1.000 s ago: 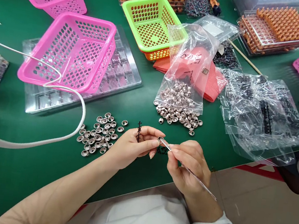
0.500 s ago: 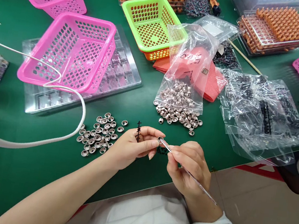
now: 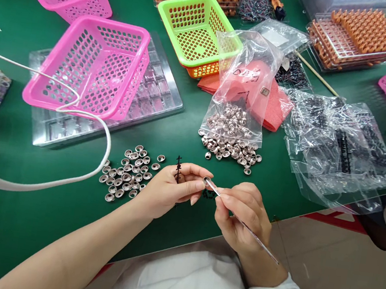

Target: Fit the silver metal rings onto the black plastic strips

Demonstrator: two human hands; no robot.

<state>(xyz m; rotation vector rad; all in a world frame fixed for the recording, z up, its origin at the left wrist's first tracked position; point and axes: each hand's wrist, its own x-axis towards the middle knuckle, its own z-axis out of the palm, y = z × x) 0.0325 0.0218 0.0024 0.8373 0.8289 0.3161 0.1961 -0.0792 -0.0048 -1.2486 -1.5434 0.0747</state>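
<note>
Between the thumb and forefinger of my left hand [image 3: 174, 187] is a small silvery metal cup [image 3: 206, 180]. A thin black knobbed strip [image 3: 179, 162] stands upright, tucked among the same hand's fingers. My right hand [image 3: 245, 216] is closed in a pen grip round a slim, shiny stick-like tool [image 3: 255, 238]; its tip meets the metal cup. Whether the tool is a single rod or tweezers, I cannot tell. Small black pieces [image 3: 209, 194] lie on the table, partly hidden behind my hands. Left of my left hand is a loose group of metal cups [image 3: 127, 173].
A clear bag [image 3: 246, 87] spills more metal cups. Behind are a pink basket [image 3: 93, 63] on a clear plastic tray [image 3: 165, 83] and a green basket [image 3: 197, 32]. Plastic bags with black parts [image 3: 340, 146] lie right. A white cable [image 3: 106, 151] curves across the left.
Almost nothing differs. My right hand and the tool have shifted very slightly left; the cup stays in my left hand.
</note>
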